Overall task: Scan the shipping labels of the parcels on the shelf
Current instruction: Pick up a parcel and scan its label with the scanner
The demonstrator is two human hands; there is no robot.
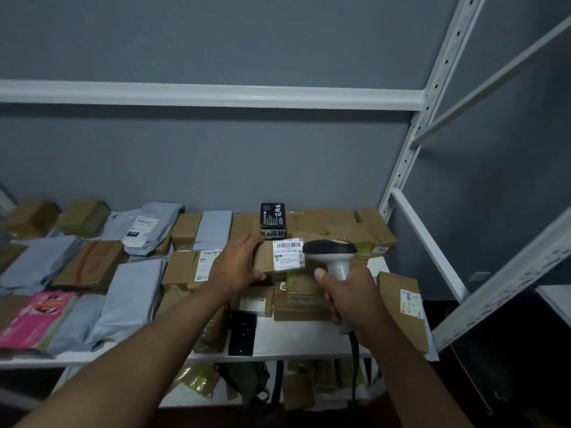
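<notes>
A person is standing at a white shelf [309,335], both arms reaching in. The left hand [234,267] is gripping one brown box [265,257] by its left end, fingers over the top edge and thumb under the bottom, and is tilting its face toward the camera. One white label [289,254] with a barcode is showing on that face, at the box's right end. The right hand [352,296] is wrapped round the grip of one scanner [332,253], thumb lying up the handle; the scanner's dark head is sitting just right of the label and partly overlapping the box's right edge. One cable [353,353] is hanging from the grip below the right wrist.

Behind the hands, one black box [272,220] with white characters is standing on a row of brown boxes. Left of the left hand, several grey mailers [129,291] and more brown boxes are lying flat, and one pink packet [34,316] is lying at the far left. Right of the right hand, one labelled brown parcel [401,307] is lying at the shelf's end. Below the arms, a lower shelf is holding more parcels, too dim to count.
</notes>
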